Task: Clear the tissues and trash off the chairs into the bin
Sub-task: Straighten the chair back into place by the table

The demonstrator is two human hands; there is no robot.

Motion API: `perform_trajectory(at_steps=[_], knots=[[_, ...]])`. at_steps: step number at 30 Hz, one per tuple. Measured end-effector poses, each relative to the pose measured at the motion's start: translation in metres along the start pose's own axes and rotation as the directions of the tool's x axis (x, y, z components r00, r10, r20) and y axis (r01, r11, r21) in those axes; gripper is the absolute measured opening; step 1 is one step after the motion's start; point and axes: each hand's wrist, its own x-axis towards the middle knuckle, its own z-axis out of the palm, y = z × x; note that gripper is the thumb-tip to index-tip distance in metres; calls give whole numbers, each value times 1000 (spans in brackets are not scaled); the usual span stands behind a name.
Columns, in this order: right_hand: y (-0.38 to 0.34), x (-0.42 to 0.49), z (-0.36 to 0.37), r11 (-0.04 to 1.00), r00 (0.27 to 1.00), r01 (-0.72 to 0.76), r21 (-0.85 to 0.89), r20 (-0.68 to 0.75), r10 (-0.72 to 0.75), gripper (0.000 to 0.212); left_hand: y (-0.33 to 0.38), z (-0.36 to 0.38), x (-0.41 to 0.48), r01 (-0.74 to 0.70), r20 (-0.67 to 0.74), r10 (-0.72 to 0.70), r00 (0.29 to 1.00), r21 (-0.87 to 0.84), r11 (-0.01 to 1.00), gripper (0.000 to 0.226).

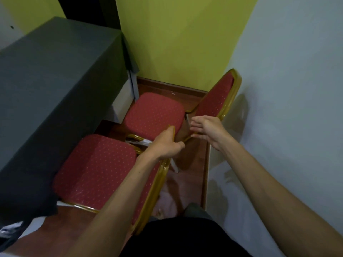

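Note:
Two red padded chairs with gold frames stand in a row beside a table. My left hand (165, 143) is closed around the top of the near chair's backrest (154, 191). My right hand (204, 128) hovers with fingers apart and nothing in it, just below the lower edge of the far chair's backrest (217, 97). Both the near seat (96, 169) and the far seat (154, 112) show only bare fabric. Something white and crumpled (138, 142) lies in the gap between the two chairs; I cannot tell whether it is tissue or plastic. No bin is in view.
A table under a dark grey cloth (55, 80) runs along the left, close to the seats. A white wall (287, 89) hems in the right side and a green wall (176, 43) closes the far end. A narrow strip of wooden floor (194, 156) lies behind the chairs.

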Motion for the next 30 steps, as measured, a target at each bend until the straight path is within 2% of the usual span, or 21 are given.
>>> perform_trajectory(at_steps=[8, 13, 17, 19, 22, 25, 30], knots=[[-25, 27, -47, 993, 978, 101, 54, -186, -89, 13, 19, 6, 30, -32, -13, 34, 999, 111, 993, 81], [-31, 52, -75, 982, 903, 181, -51, -386, -186, 19, 39, 6, 56, -77, -20, 81, 997, 143, 987, 73], [-40, 85, -98, 979, 821, 158, -126, -534, -201, 13, 60, 8, 78, -90, -5, 92, 996, 143, 986, 70], [-48, 99, -106, 979, 799, 125, -162, -569, -196, 25, 69, 10, 92, -97, 13, 96, 995, 158, 983, 69], [-55, 125, -118, 975, 861, 15, -220, -494, -125, 49, 84, 17, 118, -93, 61, 84, 995, 161, 983, 72], [-62, 152, -127, 989, 948, -14, -146, -316, -33, 30, 105, 27, 148, -87, 105, 72, 992, 152, 984, 73], [-86, 186, -139, 993, 978, -115, -11, -174, 111, 19, 139, 49, 200, -83, 120, 71, 990, 97, 992, 82]])
